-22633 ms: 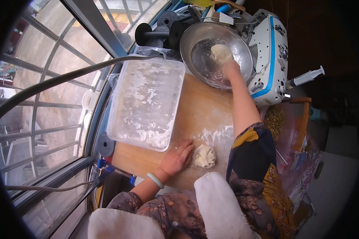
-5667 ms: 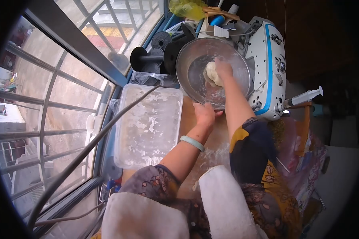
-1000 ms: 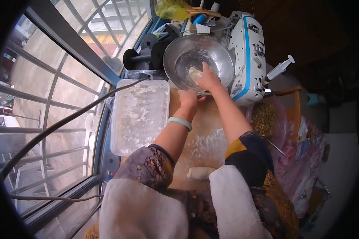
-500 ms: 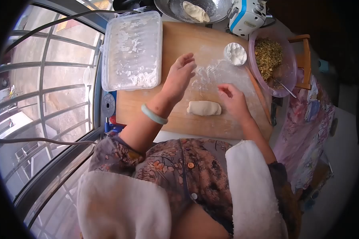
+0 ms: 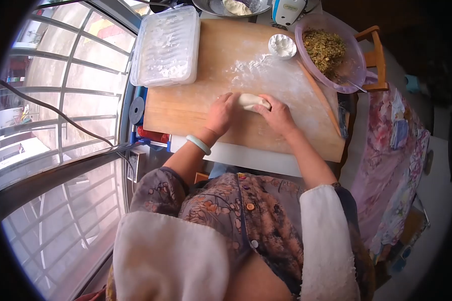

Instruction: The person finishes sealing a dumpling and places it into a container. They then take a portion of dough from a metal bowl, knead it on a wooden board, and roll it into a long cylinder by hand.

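A short roll of pale dough [image 5: 250,102] lies between my two hands over the floured wooden board [image 5: 176,113]. My left hand [image 5: 220,113] has its fingers closed round the left end of the roll. Round the right end, my right hand [image 5: 277,114] grips with thumb and fingers. Part of each end is hidden by the fingers. Loose flour [image 5: 256,67] is spread on the board beyond the dough. Another lump of dough [image 5: 237,7] rests in the metal bowl [image 5: 213,7] at the top edge.
A lidded plastic box [image 5: 166,47] stands at the board's back left. At the right are a flour cup [image 5: 282,46], a thin rolling pin [image 5: 319,98] and a pink bowl [image 5: 355,52] of chopped filling [image 5: 324,51]. A barred window is on the left.
Both hands have left the metal bowl, come back over the board and closed on the dough roll. The other dough lump stays in the bowl. The view has tilted down.
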`<state>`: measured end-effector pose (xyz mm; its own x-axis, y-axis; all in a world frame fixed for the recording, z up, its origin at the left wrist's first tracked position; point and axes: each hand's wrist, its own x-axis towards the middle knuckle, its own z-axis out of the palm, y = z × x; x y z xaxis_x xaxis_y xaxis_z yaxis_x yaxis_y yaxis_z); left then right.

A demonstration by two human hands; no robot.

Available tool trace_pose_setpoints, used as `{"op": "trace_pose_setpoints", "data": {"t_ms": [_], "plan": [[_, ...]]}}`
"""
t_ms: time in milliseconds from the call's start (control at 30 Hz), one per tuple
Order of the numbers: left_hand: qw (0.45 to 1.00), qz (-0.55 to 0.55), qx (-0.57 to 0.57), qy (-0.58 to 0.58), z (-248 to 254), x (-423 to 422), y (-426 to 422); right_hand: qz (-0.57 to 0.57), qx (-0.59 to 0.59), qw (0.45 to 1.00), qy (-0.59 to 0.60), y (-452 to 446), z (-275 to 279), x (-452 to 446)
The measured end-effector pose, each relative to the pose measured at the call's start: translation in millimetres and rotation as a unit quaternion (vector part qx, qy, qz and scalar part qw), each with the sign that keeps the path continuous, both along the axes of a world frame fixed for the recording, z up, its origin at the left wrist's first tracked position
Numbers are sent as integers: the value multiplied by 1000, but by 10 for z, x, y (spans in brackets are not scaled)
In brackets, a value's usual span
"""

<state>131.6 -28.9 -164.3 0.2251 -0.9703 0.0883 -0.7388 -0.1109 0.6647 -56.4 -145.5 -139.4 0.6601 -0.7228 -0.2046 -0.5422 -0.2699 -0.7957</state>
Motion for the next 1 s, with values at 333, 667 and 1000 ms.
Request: {"op": "trace_pose_setpoints", "data": {"t_ms": [333,667,1000], "plan": [[946,207,66,241,-130,-246,-205,-165,330,929,-7,239,-141,-331],[966,235,105,36,98,-815,-904,-72,85,991,69,277,-195,-394],[990,127,60,-32,15,-918,-1000,-33,66,995,70,-55,-231,-359]]}}
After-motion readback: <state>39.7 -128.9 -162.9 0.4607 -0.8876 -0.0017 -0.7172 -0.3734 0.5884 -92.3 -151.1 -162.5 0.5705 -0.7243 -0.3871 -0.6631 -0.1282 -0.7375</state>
